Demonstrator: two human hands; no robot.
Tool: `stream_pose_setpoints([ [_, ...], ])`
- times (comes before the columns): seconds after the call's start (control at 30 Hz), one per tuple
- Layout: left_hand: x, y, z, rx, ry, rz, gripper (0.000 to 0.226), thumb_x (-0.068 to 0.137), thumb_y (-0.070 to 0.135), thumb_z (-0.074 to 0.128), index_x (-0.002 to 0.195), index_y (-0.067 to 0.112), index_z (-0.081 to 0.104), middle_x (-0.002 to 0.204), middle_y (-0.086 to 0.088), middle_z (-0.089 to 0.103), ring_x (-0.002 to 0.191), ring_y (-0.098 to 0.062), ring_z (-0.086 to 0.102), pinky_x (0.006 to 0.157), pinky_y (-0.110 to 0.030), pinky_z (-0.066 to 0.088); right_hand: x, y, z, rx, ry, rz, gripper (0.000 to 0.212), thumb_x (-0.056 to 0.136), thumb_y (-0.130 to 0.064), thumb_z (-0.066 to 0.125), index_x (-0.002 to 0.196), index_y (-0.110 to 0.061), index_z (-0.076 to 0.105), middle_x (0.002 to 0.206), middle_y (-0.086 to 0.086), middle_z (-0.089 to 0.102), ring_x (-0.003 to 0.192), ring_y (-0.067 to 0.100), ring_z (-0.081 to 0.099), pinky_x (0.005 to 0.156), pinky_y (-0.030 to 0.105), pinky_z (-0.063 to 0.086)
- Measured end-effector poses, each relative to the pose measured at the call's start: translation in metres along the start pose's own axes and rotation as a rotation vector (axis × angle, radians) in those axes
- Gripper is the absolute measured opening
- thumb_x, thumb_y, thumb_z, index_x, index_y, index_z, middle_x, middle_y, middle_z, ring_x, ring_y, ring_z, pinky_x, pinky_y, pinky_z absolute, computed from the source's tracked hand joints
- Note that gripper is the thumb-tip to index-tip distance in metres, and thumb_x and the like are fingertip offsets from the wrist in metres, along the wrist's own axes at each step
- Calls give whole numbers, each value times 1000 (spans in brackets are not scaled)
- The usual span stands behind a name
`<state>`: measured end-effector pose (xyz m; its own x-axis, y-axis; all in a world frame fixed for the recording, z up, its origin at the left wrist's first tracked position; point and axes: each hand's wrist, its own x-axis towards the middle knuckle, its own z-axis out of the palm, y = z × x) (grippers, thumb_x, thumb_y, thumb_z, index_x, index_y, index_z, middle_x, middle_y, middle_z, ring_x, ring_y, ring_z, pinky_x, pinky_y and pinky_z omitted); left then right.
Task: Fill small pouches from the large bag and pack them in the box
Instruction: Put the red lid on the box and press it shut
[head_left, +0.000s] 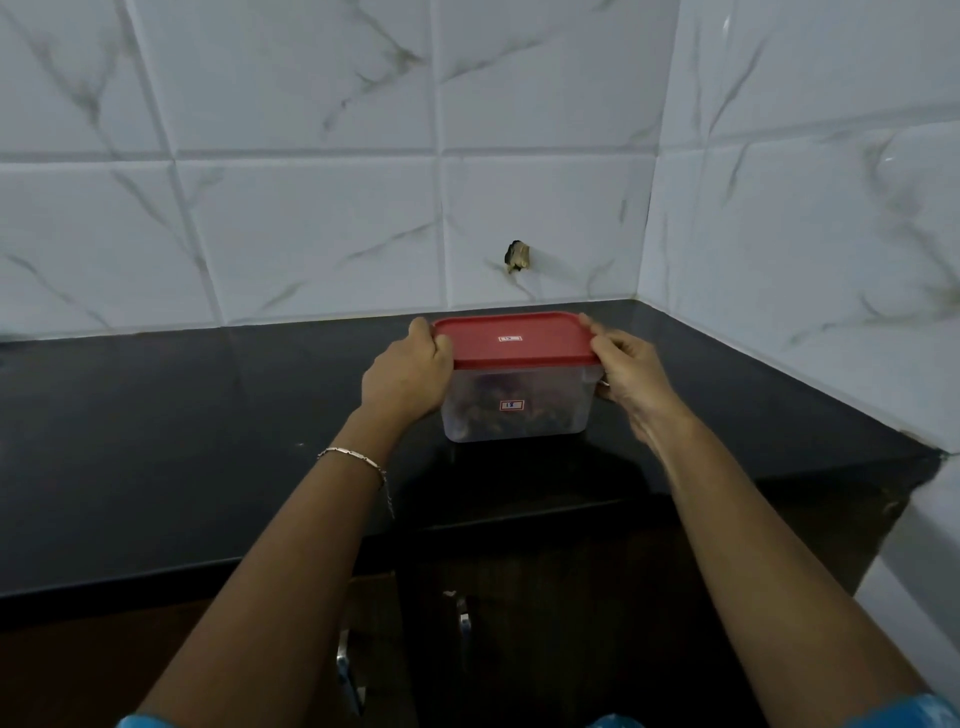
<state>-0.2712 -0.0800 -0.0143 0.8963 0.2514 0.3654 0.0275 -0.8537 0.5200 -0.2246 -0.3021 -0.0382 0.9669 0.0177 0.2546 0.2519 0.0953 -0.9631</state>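
A clear plastic box (519, 402) with a red lid (514, 340) stands on the black countertop (182, 415) near the back right corner. The lid is on the box. Dark contents show dimly through the box's wall. My left hand (410, 374) grips the box's left side, fingers curled over the lid's left edge. My right hand (626, 376) holds the right side, its thumb on the lid's right edge. No large bag and no loose pouches are in view.
White marble-look tiled walls (311, 208) close the counter at the back and on the right. A small dark hole (517, 257) marks the back wall above the box. Dark cabinet doors with metal handles (462, 618) lie below the counter's front edge.
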Motion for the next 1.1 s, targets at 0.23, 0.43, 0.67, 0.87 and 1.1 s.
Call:
stream_pose_setpoints([
  [0.23,15,-1,-7,83,-117,-4,29,95,34,26,101,12,43,91,-14,65,84,-35,61,83,-42,46,9,-4,-4,-109,-14,6,20,96,-12,51,99,-18,71,131,-16,59,90,2,62,73,25,54],
  [0.43,32,14,-17,4,-383,-101,38,98,34,33,123,6,29,116,-21,51,96,-35,59,72,-43,58,16,-22,-17,-305,-168,118,30,96,-13,51,123,-18,63,114,-15,60,76,-1,63,60,16,53],
  [0.67,79,28,-13,298,-355,21,52,91,22,43,141,14,30,149,-17,27,130,-39,37,107,-47,36,61,-46,-14,-704,-244,223,26,91,-29,45,109,-19,60,123,3,59,117,19,54,86,35,42],
  [0.87,116,15,19,337,-302,67,53,103,41,24,133,7,51,141,-17,49,129,-34,45,108,-42,35,108,-23,24,-930,-284,136,65,102,-51,24,137,-2,48,143,17,47,128,30,47,102,35,35],
  [1.1,136,2,40,347,-448,44,58,101,40,18,122,1,55,136,-22,52,121,-37,50,99,-40,38,138,-11,39,-1080,-443,88,63,105,-43,20,115,4,61,125,19,58,115,29,55,85,28,34],
])
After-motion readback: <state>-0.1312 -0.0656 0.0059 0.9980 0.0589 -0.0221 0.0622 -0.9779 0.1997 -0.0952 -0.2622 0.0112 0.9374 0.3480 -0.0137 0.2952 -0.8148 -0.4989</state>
